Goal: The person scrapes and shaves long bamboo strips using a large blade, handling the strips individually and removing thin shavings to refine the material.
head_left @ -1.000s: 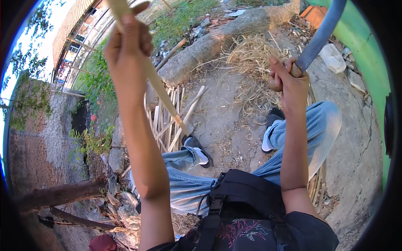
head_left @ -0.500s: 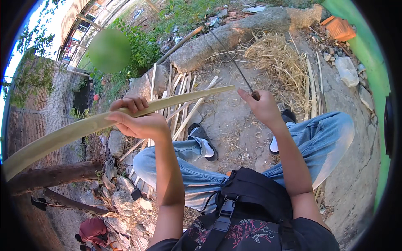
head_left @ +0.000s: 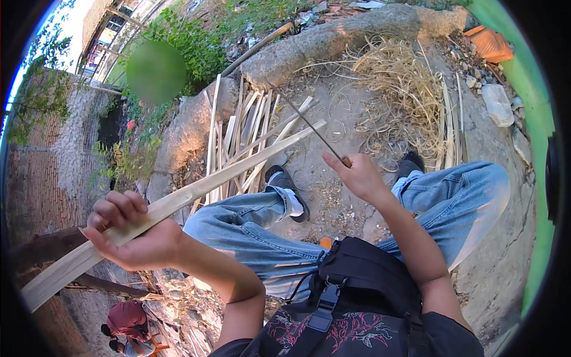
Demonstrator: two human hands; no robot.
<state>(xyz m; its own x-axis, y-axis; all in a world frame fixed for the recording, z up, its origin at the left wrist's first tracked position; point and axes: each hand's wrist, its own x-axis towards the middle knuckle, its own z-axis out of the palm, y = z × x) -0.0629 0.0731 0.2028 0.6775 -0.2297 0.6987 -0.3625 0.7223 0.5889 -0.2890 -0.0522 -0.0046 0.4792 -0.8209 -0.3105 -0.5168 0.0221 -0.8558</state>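
A long pale bamboo strip (head_left: 217, 177) runs slantwise from the lower left up toward the middle. My left hand (head_left: 140, 238) supports it from below near the lower left, palm up, with the fingers curled over it. My right hand (head_left: 361, 178) is closed around the near end of a long, thin, dark blade (head_left: 309, 124), seen almost edge-on, and its handle is mostly hidden in the fist. The blade points up and to the left, crossing the strip's far end in the picture. Whether the two touch I cannot tell.
Several pale strips (head_left: 256, 122) lie on the ground beyond my left knee. A heap of curly shavings (head_left: 399, 89) lies ahead to the right, before a concrete ledge (head_left: 333, 47). A green wall (head_left: 538, 178) bounds the right. Two people (head_left: 128, 321) are at the lower left.
My left hand has moved down and to the left, and the strip now slants more steeply, its flat side showing. The blade has tipped further left, and my right hand has dropped slightly.
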